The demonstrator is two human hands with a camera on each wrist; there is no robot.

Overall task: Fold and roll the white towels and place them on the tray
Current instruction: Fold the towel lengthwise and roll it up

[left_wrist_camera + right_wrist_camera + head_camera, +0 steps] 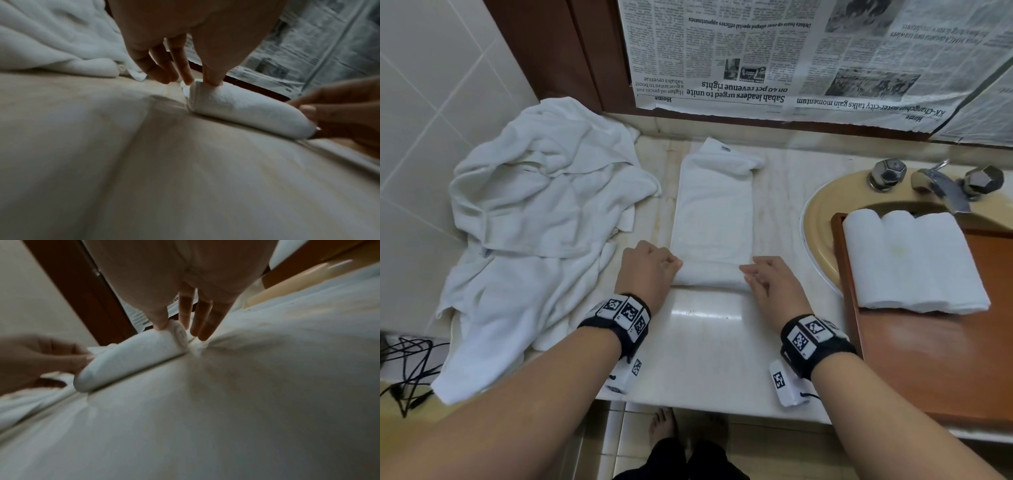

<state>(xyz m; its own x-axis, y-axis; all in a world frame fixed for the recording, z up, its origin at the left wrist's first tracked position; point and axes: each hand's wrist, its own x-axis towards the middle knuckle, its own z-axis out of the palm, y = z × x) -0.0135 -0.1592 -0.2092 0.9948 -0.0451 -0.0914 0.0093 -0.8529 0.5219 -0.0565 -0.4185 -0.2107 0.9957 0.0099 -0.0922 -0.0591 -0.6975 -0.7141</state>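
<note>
A white towel [712, 219], folded into a long strip, lies on the counter [705, 342] and runs away from me. Its near end is wound into a tight roll [709, 277]. My left hand [671, 265] pinches the roll's left end [197, 91] between thumb and fingers. My right hand [748, 274] holds the right end [179, 334], thumb on the near side and fingers reaching over the far side. The brown wooden tray [928, 359] on the right carries three rolled towels [907, 260] side by side.
A loose heap of white towels [544, 222] covers the counter's left part. The yellow sink [822, 209] and its tap [941, 188] sit partly under the tray. Newspaper [791, 58] covers the wall behind. Black cables [407, 370] lie at far left.
</note>
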